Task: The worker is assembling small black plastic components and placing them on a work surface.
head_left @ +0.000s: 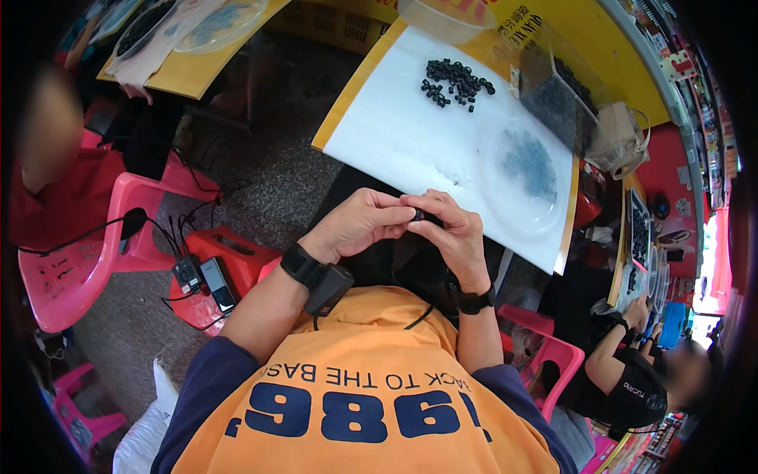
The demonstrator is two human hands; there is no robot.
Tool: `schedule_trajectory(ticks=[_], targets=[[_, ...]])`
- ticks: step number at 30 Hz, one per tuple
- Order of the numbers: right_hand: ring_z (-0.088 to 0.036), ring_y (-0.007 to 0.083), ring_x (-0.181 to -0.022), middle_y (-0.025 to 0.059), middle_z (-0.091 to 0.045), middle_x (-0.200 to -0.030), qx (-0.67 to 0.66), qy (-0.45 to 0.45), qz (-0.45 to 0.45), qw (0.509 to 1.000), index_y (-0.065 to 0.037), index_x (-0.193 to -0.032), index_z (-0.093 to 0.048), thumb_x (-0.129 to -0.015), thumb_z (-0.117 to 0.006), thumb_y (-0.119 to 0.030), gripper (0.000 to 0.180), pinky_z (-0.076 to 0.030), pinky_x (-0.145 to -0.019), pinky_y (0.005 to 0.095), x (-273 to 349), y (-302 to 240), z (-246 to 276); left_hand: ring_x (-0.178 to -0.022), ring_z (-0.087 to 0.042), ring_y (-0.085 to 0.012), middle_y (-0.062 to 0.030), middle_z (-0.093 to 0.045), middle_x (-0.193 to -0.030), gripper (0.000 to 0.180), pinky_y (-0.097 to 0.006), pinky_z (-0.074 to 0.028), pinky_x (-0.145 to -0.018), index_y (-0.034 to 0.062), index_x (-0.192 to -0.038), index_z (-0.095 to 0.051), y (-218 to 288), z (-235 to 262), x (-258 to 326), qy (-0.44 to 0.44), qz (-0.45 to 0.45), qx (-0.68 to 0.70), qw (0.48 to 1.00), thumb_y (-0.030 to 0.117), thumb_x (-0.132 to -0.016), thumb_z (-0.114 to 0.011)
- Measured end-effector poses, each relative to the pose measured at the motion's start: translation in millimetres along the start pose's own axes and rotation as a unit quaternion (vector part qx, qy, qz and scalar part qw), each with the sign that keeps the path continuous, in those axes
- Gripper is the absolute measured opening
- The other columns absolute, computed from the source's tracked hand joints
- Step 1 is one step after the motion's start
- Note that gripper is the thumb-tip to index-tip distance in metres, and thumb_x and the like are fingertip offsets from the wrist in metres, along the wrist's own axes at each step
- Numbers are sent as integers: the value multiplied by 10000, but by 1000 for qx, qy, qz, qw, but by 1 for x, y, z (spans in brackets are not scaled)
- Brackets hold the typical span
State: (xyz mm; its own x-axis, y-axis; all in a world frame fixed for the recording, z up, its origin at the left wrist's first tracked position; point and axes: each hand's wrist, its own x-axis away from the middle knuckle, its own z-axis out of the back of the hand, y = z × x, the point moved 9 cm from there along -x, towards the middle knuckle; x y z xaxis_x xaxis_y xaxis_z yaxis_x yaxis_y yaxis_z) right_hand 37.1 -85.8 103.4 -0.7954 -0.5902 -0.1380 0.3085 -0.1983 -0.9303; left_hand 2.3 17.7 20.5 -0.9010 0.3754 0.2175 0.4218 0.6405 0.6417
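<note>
Just off the near edge of a white-topped table (395,142), my two hands meet over my lap. Between the fingertips of my right hand (452,227) is a small black cylindrical part (418,215), pinched by thumb and forefinger. My left hand (367,221) also pinches toward the same part, its thumb and fingers closed against it. Loose black parts of similar look lie in a pile (458,81) at the table's far side. A clear round plate (493,201) to the right carries many tiny pale blue pieces (530,167).
A clear bin (545,95) of black parts stands at the far right, near a translucent bowl (450,24). Pink chairs (118,229) are at my left; a red stool (217,261) there bears electronic devices. Another person (632,379) works at the right.
</note>
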Motion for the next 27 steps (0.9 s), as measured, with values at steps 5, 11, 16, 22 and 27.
schedule_trajectory(ticks=[5,11,16,22,27], targets=[[-597,120,-793,43,-677,-916,-27,18,-6,999,-56,-1132,-733,-769,-760,6,369,-507,-739,238,-8,3,1,-740,-602,-67,-14,-674,-861,169,-213,-526,-723,-5,-1028,-717,17,-2,-1,36,-21,-20,999,135,-963,-648],[-575,197,-965,28,-708,-948,111,87,113,984,-99,-1079,-756,-732,-810,-76,352,-461,-899,326,-32,1,40,-734,-535,-67,28,-617,-826,208,-191,-424,-644,-34,-1056,-718,47,-9,-36,55,-78,-193,977,134,-960,-642],[-576,217,-856,25,-669,-830,275,117,155,942,-102,-950,-746,-728,-808,-124,232,-423,-827,343,-40,9,58,-739,-606,-137,-44,-662,-819,203,-271,-475,-653,12,-1035,-748,71,-19,-70,75,-177,-473,860,145,-905,-664],[-591,286,-855,74,-663,-838,359,34,97,928,-83,-940,-714,-757,-753,-100,188,-440,-776,398,-35,25,50,-783,-629,-329,-155,-640,-860,139,-381,-515,-715,63,-982,-706,59,-36,-64,87,-305,-609,727,92,-849,-677],[-595,323,-972,135,-670,-995,280,13,76,957,-41,-1041,-710,-807,-726,-107,243,-471,-863,404,-67,-27,50,-828,-642,-350,-149,-635,-876,148,-420,-528,-699,61,-964,-674,58,-35,-52,133,-312,-663,668,117,-831,-706]])
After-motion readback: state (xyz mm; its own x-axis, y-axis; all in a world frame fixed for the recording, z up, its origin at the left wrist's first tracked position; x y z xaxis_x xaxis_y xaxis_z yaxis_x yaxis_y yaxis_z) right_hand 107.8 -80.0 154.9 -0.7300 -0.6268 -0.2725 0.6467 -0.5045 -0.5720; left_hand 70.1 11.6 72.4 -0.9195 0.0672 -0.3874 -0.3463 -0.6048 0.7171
